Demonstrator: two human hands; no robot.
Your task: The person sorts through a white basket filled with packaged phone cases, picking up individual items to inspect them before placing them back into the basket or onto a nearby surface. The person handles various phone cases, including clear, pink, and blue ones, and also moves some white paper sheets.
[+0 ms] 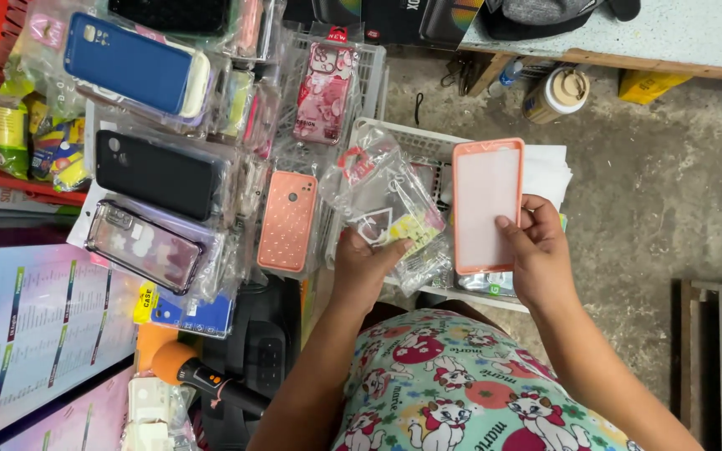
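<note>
Right hand [541, 250] pinching salmon-pink rectangular phone case [486, 205] at lower edge; left hand [365, 263] gripping crinkled clear plastic sleeve [386, 200]; white slatted basket [415, 142] beneath.

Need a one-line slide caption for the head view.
Right hand holds a pink phone case; left hand grips a clear bag.

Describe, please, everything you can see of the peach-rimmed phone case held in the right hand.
The phone case is a flat rounded rectangle with a peach-orange rim around a pale, milky pink panel, apparently soft plastic. It is out of any wrapper, held upright and slightly tilted. The right hand grips its lower right edge, thumb on the panel. Behind it sit a white basket and paper.
</note>
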